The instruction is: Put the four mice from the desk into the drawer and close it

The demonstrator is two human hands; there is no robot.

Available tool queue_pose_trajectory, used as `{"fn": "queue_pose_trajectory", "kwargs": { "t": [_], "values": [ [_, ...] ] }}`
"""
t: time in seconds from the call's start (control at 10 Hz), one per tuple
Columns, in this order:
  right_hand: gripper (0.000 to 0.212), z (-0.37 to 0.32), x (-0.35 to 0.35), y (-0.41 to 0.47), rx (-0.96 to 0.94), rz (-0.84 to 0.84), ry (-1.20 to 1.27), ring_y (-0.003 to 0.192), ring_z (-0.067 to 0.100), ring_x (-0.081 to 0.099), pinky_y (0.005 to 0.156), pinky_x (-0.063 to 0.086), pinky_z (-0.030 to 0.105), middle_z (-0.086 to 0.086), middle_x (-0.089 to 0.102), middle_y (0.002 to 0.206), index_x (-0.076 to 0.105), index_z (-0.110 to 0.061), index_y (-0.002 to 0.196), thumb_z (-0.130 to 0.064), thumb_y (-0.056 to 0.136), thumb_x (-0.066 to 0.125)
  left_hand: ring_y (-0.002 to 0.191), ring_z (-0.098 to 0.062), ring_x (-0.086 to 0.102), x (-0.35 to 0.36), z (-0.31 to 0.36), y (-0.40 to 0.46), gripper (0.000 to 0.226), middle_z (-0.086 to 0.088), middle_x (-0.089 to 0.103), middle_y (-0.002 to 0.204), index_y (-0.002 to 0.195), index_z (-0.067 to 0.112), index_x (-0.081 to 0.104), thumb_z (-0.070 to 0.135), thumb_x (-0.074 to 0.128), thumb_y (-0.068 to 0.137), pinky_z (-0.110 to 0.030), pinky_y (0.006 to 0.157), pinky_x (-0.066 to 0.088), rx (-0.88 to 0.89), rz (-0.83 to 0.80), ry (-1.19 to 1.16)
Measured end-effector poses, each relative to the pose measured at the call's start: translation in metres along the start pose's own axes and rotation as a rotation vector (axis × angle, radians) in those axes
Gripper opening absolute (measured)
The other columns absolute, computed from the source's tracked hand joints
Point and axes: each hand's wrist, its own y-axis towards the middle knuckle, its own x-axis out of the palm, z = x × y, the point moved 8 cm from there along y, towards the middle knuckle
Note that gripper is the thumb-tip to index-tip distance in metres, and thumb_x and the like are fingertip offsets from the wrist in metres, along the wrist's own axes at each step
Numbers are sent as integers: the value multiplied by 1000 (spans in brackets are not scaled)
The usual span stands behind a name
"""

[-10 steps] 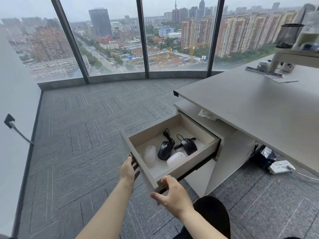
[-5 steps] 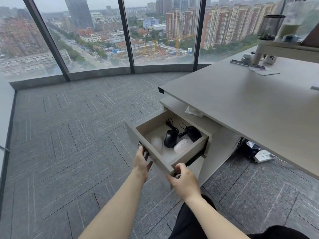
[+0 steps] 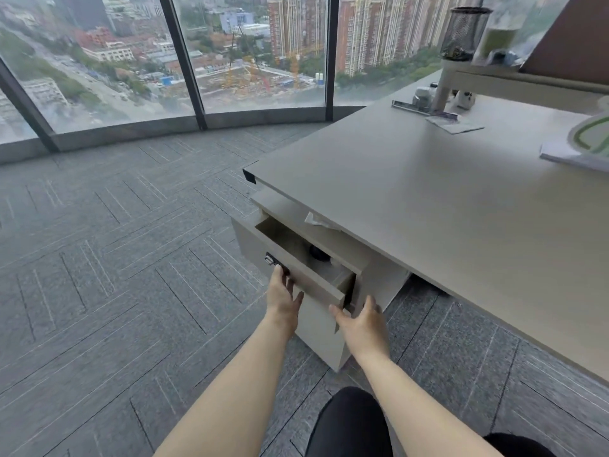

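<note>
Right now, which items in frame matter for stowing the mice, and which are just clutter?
Job:
drawer, still part open
dark mouse just visible inside
left hand and right hand at the drawer front

Lying about:
mesh pen cup
papers
tissue on the cabinet top
desk

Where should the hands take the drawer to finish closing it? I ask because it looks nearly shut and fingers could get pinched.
Judging by its pose, not over the top edge: the drawer is only partly open. Better flat palms on its front panel, pushing from the front. The left hand is by the metal handle, the right hand at the lower right corner.
</note>
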Motion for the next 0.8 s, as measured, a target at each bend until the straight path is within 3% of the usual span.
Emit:
{"fn": "queue_pose_trajectory", "kwargs": {
  "t": [0.2,0.4,0.6,0.8],
  "values": [
    [87,3,-9,34,27,14,29,132,32,47,96,46,39,14,41,151,26,-9,150,-50,84,66,140,-16,37,26,-6,21,52,8,42,151,145,24,39,46,28,99,-45,113,29,-41,-19,31],
    [60,3,-13,57,26,32,91,125,31,55,97,46,37,11,59,136,48,-12,135,-42,86,67,143,-14,31,49,-10,40,54,10,34,155,148,26,35,48,24,100,-43,115,25,-74,-39,17],
    [51,3,-16,63,9,20,28,113,32,62,87,51,38,11,67,123,55,-12,122,-44,84,68,142,-14,33,47,-13,44,57,9,34,156,150,23,33,49,27,99,-39,108,31,-71,-35,22],
    [36,-4,-24,51,-20,-36,-63,105,33,65,81,51,36,13,70,115,63,-8,115,-31,87,64,137,-25,42,41,-8,22,57,1,38,153,149,15,34,44,32,100,-41,111,34,-70,-10,121]
  ]
}}
